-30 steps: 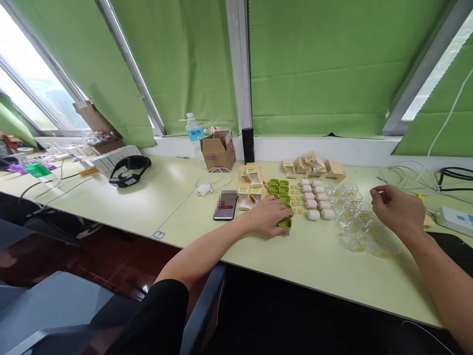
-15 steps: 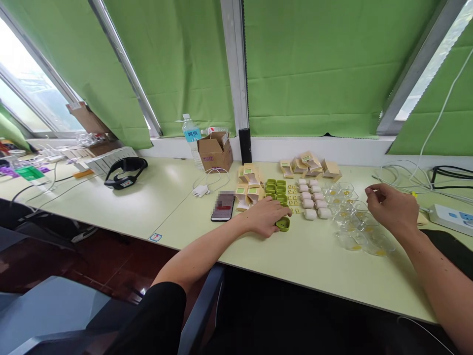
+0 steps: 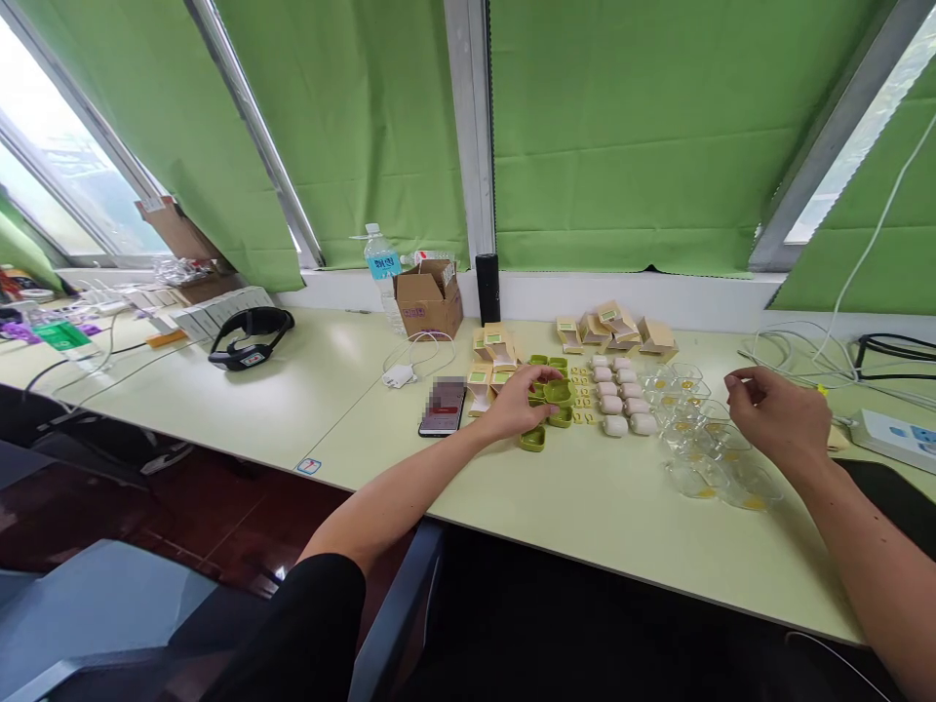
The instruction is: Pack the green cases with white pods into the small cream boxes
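One green tray [image 3: 560, 392] in left hand [image 3: 516, 406], ten pale cases [image 3: 630, 390]

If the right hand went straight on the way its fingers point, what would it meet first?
Probably the clear plastic shells just to the left of the right hand; its height above the table is unclear, so it might pass over them.

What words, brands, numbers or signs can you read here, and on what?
Nothing reads with certainty.
Blue-labelled water bottle: characters blurred.
Cardboard box: purple print, too small.
Smartphone: screen partly pixelated, the rest too small.
Cream paper boxes: markings in green squares, too small.
Green-labelled bottle: lettering blurred.
Desk sticker: red mark inside blue border, unclear.
Black headset: front marking too small.
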Action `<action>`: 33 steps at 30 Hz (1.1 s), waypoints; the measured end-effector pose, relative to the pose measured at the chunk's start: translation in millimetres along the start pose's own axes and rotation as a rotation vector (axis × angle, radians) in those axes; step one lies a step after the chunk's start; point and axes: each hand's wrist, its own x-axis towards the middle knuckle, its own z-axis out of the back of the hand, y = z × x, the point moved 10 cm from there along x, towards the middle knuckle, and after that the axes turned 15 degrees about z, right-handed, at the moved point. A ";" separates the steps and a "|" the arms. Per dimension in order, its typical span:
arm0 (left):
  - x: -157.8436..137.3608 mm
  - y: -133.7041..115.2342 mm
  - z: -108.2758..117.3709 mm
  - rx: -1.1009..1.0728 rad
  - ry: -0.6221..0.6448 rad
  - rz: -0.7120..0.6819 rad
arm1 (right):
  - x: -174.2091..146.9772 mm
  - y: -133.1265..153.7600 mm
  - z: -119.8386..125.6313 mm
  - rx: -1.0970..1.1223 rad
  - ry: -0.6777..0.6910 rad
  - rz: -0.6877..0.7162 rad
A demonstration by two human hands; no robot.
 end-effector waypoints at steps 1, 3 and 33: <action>2.7 3.8 2.7 -0.054 -0.017 0.022 | 0.2 -0.2 0.4 0.001 -0.010 0.008; 7.7 10.7 6.7 -0.178 -0.035 0.056 | 0.5 1.2 3.0 0.000 -0.037 0.030; 8.5 9.4 -13.9 -1.016 0.255 0.158 | -7.5 47.5 14.9 0.029 -0.085 0.230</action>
